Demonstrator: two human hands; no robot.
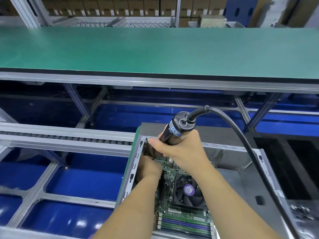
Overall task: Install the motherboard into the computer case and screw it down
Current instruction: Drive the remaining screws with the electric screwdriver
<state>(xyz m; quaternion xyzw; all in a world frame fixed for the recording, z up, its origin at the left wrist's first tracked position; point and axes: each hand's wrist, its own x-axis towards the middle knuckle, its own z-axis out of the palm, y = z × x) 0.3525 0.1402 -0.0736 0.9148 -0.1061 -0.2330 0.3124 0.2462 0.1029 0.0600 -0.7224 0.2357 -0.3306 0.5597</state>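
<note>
A grey metal computer case (245,185) lies open at the lower middle. Inside it sits a green motherboard (183,219) with a black CPU fan (189,190) and memory slots near the bottom edge. My right hand (181,149) grips a black electric screwdriver (176,130), held nearly upright over the board's far left corner, its tip hidden behind my hands. My left hand (148,168) is down at that same corner, fingers curled low beside the bit. Whether it holds a screw I cannot tell.
The screwdriver's thick black cable (248,149) arcs right and down across the case. A roller conveyor rail (69,137) runs left of the case. A green-topped bench (155,49) spans the background, cardboard boxes (107,6) behind it. A tray of small parts (303,213) sits at the right.
</note>
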